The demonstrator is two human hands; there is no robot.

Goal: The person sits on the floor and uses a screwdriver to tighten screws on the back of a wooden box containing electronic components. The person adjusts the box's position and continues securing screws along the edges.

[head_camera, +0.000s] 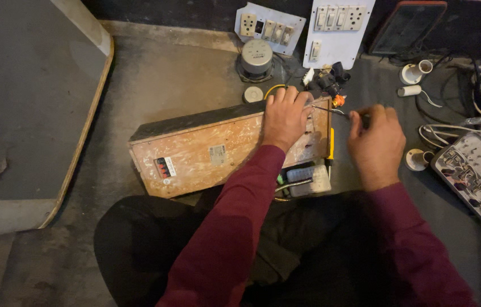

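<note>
While the left hand (283,116) gripped the top right edge of a paint-flecked rectangular wooden box (218,150) lying on the grey floor, its fingertips hid behind the rim; the right hand (376,139) pinched a thin metal tool (328,109), its handle concealed in the fist.

Bare floor (183,74) left of wooden box (206,150) (right side: cables (479,122), sockets, misc. parts).

the floor (183,74) is grey, rough concrete under dim warm light. a grey board with a pale wooden edge (24,102) lies at the left. a dark wall (161,10) runs along the top.
</note>
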